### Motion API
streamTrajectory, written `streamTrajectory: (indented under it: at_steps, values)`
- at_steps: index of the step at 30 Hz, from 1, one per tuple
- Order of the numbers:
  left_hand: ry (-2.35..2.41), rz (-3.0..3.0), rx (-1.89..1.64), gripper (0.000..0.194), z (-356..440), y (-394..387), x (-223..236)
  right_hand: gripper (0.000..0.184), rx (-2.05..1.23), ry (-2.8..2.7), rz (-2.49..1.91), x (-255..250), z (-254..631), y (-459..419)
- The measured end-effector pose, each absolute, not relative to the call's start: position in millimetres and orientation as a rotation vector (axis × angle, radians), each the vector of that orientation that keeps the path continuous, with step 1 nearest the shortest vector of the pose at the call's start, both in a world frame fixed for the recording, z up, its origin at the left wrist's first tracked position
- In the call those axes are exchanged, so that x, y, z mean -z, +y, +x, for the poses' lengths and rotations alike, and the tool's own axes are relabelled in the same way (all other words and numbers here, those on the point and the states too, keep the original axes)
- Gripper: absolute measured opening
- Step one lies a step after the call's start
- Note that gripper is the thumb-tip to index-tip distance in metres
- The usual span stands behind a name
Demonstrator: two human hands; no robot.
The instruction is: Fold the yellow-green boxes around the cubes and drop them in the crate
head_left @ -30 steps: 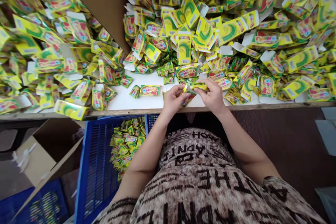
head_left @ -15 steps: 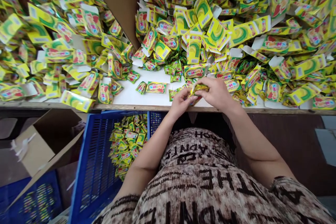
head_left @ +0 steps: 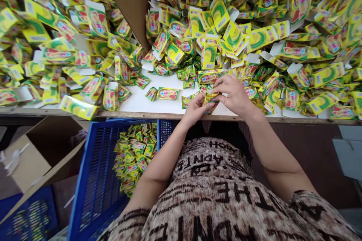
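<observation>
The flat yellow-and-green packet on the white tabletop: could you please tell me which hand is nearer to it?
The left hand; it lies right of the packet, apart from it; the right hand lies farther right.

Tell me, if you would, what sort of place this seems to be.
It looks like a small hand-packing workshop: heaps of printed yellow-and-green cartons cover a white worktable, and a blue plastic crate beside the person holds a pile of small packets.

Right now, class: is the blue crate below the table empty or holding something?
Holding something: a heap of small yellow-green packets lies inside the blue crate.
</observation>
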State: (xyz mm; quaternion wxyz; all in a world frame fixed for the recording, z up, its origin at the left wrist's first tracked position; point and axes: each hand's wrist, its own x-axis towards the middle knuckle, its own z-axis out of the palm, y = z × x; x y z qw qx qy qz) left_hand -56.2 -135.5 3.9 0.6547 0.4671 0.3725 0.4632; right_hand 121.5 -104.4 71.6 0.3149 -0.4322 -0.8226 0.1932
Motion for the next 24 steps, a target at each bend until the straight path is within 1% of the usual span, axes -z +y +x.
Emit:
streamTrajectory:
  at_steps: [3,6,9,12,13,16,17,21,24]
  values:
    - [0.871,1.092,-1.037,0.044,-56.3,-136.7,-4.6,0.005,-0.604,-2.220,-1.100,-66.1,120.4,-102.1]
    - [0.905,1.100,-1.067,0.044,-57.9,-136.6,-3.0,0.006,-0.602,-2.247,-1.164,-59.1,117.3,-108.7]
    - [0.894,1.088,-1.094,0.044,-59.5,-136.2,-0.5,0.016,-0.555,-2.283,-1.197,-58.8,113.7,-118.6]
    - [0.888,1.111,-1.063,0.041,-60.4,-136.4,1.3,0.017,-0.481,-2.299,-1.214,-63.8,110.2,-124.6]
    - [0.900,1.127,-1.046,0.040,-60.6,-136.5,1.5,0.018,-0.483,-2.342,-1.220,-65.0,109.3,-125.3]
    - [0.921,1.156,-0.997,0.042,-60.5,-136.2,1.3,0.029,-0.553,-2.507,-1.215,-64.7,109.2,-124.9]
    - [0.913,1.161,-0.987,0.042,-60.3,-135.9,1.1,0.031,-0.568,-2.519,-1.212,-63.7,110.4,-124.6]
    - [0.876,1.142,-1.005,0.043,-59.7,-134.3,1.4,0.016,-0.607,-2.244,-1.191,-60.1,117.2,-126.6]
    - [0.875,1.122,-1.015,0.043,-59.8,-134.0,1.9,0.016,-0.722,-1.909,-1.174,-57.4,119.9,-132.3]
